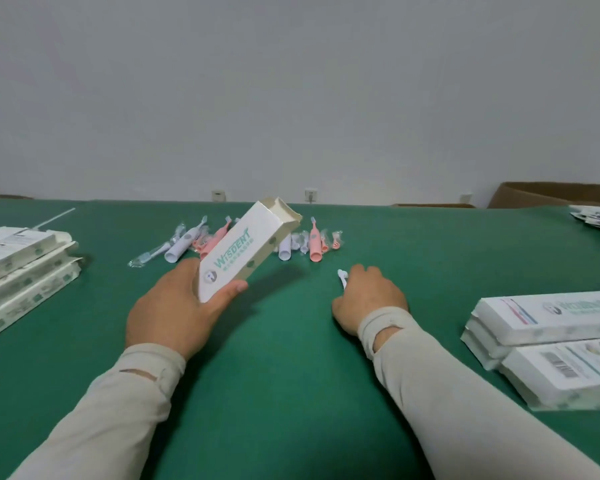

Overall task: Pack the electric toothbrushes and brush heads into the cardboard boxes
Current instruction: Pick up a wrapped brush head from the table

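So right now the left hand (174, 306) has its fingers and thumb wrapped round the near end of an open cardboard box (245, 249), tilted up off the green table (291, 393) with the open flaps pointing far and a bit right. The right hand (369, 299) is knuckles-up on the table, fingers curled over a brush head (342, 276) whose white tip pokes out on its left side. Looks like it's grasping it, though the fingertips are hidden under the hand, so I can't swear the pinch is secure.

The rest of the stock sits in a loose row at the far side behind the box: white and pink toothbrush handles (315, 245) mixed with wrapped brush heads (146, 256). Flat unfolded boxes (18, 265) are stacked at the left, finished boxes (548, 320) piled at the right.

What I'd worry about: that brush head is tiny and thin, so it could easily slip out on the way to the box mouth. The flaps are half folded in, so the head might snag on one instead of sliding in. Also the box is only held by its bottom end, so a poke at the top could twist it in the hand or crease the card.
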